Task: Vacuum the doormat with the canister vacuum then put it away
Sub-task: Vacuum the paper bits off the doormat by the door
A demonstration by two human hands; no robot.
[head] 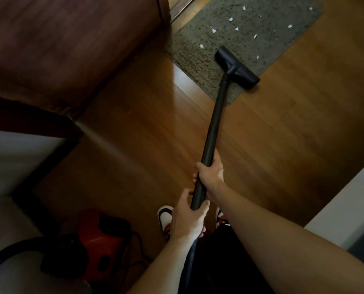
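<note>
A grey doormat (pixel 251 32) lies on the wood floor at the top right, dotted with several white paper scraps (pixel 213 29). The black floor head (pixel 237 66) of the vacuum rests on the mat's near corner. A long black wand (pixel 216 117) runs from it back to me. My right hand (pixel 210 174) grips the wand higher up, and my left hand (pixel 190 217) grips its lower end where the hose joins. The red and black canister (pixel 96 240) sits on the floor at the lower left, its hose (pixel 5 254) curving off the left edge.
A dark brown wooden door or cabinet (pixel 70 43) fills the upper left. A white wall or furniture edge (pixel 346 204) stands at the right. A black power cord (pixel 138 251) trails beside the canister. My shoes (pixel 164 217) show below my hands.
</note>
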